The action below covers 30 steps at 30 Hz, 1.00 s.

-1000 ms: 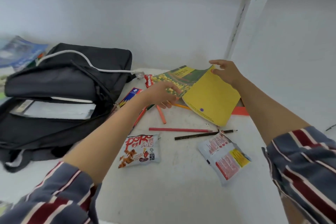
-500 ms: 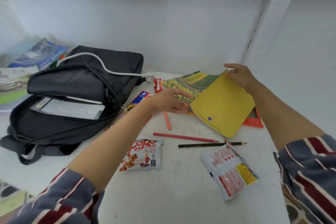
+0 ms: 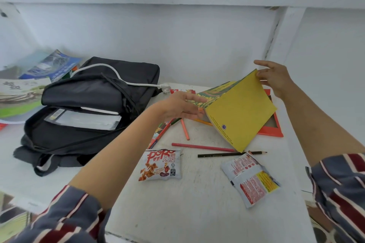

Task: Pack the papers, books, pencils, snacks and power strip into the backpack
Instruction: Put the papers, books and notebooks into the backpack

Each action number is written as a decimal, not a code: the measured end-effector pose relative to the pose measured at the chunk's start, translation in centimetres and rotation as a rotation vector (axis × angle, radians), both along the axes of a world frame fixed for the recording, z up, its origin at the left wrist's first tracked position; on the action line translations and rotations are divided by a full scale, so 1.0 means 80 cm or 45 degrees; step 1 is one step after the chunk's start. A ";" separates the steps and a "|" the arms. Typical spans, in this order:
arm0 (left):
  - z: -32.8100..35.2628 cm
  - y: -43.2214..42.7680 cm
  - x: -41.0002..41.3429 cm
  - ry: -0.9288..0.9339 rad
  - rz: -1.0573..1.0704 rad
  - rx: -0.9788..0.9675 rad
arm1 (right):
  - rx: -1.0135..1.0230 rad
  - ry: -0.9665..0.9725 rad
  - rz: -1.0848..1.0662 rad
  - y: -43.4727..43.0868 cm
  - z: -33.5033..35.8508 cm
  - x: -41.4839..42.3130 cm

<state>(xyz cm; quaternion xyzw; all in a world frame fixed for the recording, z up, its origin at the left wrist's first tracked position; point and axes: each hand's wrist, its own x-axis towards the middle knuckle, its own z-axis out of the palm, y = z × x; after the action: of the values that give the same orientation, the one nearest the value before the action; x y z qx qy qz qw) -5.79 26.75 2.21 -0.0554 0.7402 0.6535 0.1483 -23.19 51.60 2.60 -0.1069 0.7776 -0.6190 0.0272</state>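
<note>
A yellow-backed book [image 3: 240, 110] stands tilted on its lower edge on the white table [image 3: 197, 203]. My right hand [image 3: 275, 78] pinches its top corner. My left hand [image 3: 181, 105] reaches under the book's left side with its fingers extended, next to a green-covered book [image 3: 214, 91]. The black backpack [image 3: 85, 108] lies open at the left with white papers [image 3: 83, 119] inside and a white power strip cable [image 3: 118, 77] across its top. Several pencils [image 3: 203, 147] lie loose below the books. Two snack packets sit nearer me, one [image 3: 161, 164] at the centre and another [image 3: 252, 179] to its right.
An orange frame [image 3: 270, 130] lies under the yellow book at the right. More books and magazines [image 3: 25, 89] are stacked at the far left behind the backpack. A white wall with a ledge closes off the back.
The view has shifted, so everything sits further right and lower. My right hand has tipped the yellow book up a little steeper; my left hand stays beneath its left side.
</note>
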 end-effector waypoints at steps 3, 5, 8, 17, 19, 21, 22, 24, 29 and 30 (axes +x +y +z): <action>0.013 0.001 0.010 0.071 0.024 0.022 | -0.053 0.016 0.006 0.005 0.021 0.017; 0.022 0.002 0.015 0.133 0.052 -0.022 | -0.072 0.024 0.014 0.008 0.034 0.025; 0.037 0.004 0.022 0.226 0.115 -0.093 | -0.083 0.051 0.024 0.013 0.051 0.035; 0.062 -0.009 0.036 0.745 0.473 -0.037 | -0.208 0.224 0.027 0.012 0.096 0.078; 0.067 -0.014 0.037 0.842 0.514 0.031 | -0.245 0.239 0.005 0.004 0.104 0.092; 0.070 -0.023 0.038 0.912 0.542 0.073 | -0.306 0.251 -0.035 -0.007 0.110 0.108; 0.071 -0.028 0.040 0.930 0.549 0.100 | -0.325 0.273 -0.067 -0.013 0.112 0.117; 0.071 -0.041 0.044 0.911 0.531 0.208 | -0.294 0.368 -0.170 -0.029 0.116 0.135; 0.066 -0.082 0.058 0.845 0.494 0.419 | -0.402 0.456 -0.325 -0.081 0.108 0.185; 0.065 -0.093 0.061 0.858 0.475 0.396 | -0.423 0.438 -0.349 -0.093 0.102 0.195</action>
<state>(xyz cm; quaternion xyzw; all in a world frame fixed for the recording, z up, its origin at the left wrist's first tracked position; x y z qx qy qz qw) -0.91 19.27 7.40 0.0516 0.6169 0.7548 -0.2166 -7.62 44.18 10.73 -0.1073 0.6659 -0.7086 -0.2073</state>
